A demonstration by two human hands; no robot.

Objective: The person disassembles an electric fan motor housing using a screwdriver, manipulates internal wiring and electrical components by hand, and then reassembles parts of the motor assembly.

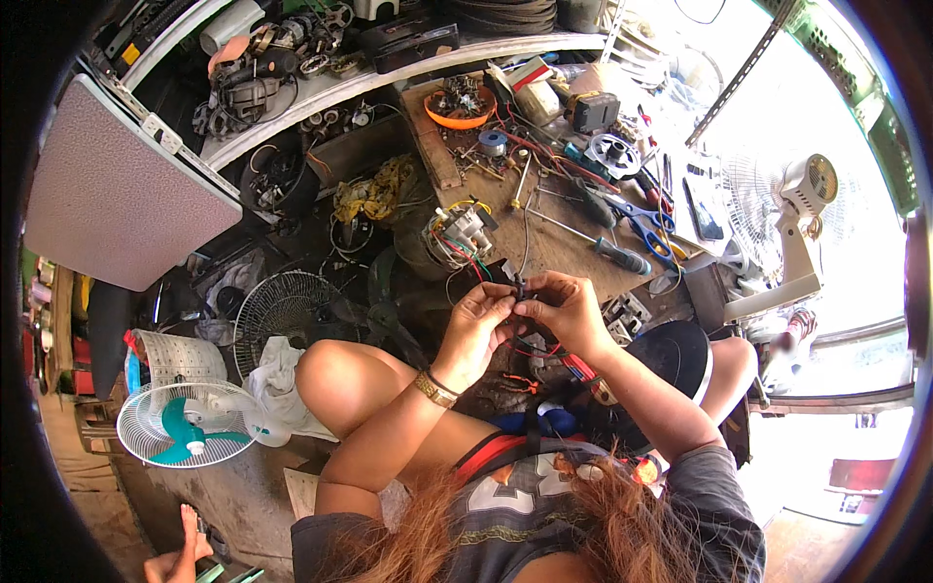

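Above my lap, my left hand (476, 323) and my right hand (566, 309) meet with fingertips pinched. Between them is a small dark piece (521, 288), mostly covered by the fingers, so its kind cannot be made out. A thin grey cord (526, 243) runs up from it toward the bench. Just beyond my left hand sits a fan motor (463, 231) with red, green and yellow wires. Below the hands, red and dark wires (539, 352) hang near my lap.
The wooden bench (573, 282) carries a screwdriver (622, 257), blue-handled scissors (653, 231), a solder spool (493, 143), a drill (591, 111) and an orange bowl (460, 109) of small parts. Fan guards (282, 316) and a teal-bladed fan (190, 428) stand left. Another person's foot (191, 534) shows lower left.
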